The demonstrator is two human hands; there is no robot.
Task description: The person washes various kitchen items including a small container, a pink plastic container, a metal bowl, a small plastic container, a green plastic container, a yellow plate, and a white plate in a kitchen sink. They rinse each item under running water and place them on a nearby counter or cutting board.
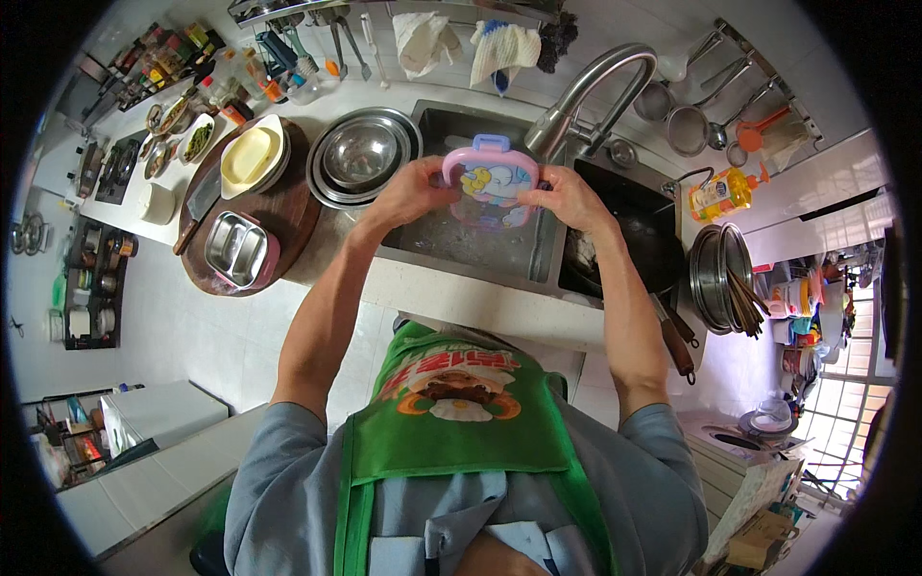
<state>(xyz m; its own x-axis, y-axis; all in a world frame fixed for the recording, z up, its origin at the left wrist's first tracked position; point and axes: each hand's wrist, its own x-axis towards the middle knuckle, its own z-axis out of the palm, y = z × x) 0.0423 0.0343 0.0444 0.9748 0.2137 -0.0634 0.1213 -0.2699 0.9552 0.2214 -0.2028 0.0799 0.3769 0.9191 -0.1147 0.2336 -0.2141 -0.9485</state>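
Observation:
Between both hands, over the left sink basin (432,241), is a pink lunch box lid (497,180) with cartoon pictures and a lilac clasp at its far edge. My left hand (409,193) grips its left side, and my right hand (573,198) grips its right side. The steel faucet (558,119) arches just beyond my right hand. On the round wooden cutting board (299,245) to the left sits a pink lunch box base (241,250) with a divided steel lining.
Nested steel bowls (364,155) stand left of the sink. A cleaver (204,198) lies on the board beside stacked dishes (252,158). A wok (641,223) fills the right basin, its handle jutting over the counter edge. Steel pots (709,281) and a soap bottle (720,194) stand farther right.

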